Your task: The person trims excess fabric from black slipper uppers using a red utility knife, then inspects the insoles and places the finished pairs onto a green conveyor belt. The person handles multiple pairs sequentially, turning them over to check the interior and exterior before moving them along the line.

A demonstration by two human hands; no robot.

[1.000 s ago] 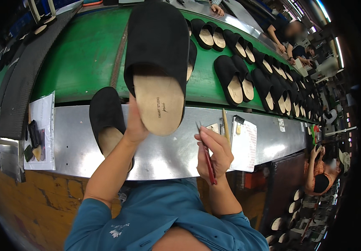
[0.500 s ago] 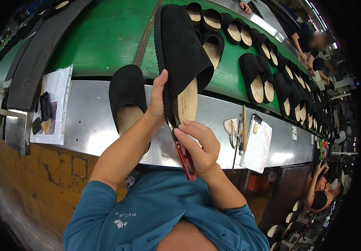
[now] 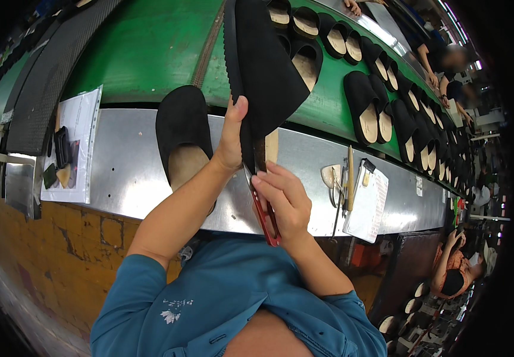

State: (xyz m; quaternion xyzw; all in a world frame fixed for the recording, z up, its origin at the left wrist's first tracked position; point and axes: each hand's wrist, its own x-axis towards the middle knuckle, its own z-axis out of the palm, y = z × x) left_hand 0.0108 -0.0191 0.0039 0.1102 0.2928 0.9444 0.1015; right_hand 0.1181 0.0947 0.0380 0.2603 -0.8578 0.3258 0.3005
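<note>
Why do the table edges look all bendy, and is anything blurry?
In the head view, the fisheye lens bows the straight metal ledge and green belt toward the dark rim; the black slipper in the left hand and the red snips in the right hand look sharp; far workers at the top right are blurred.

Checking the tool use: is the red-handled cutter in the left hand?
No, the red-handled cutter is in the right hand, while the left hand grips the black slipper.
</note>
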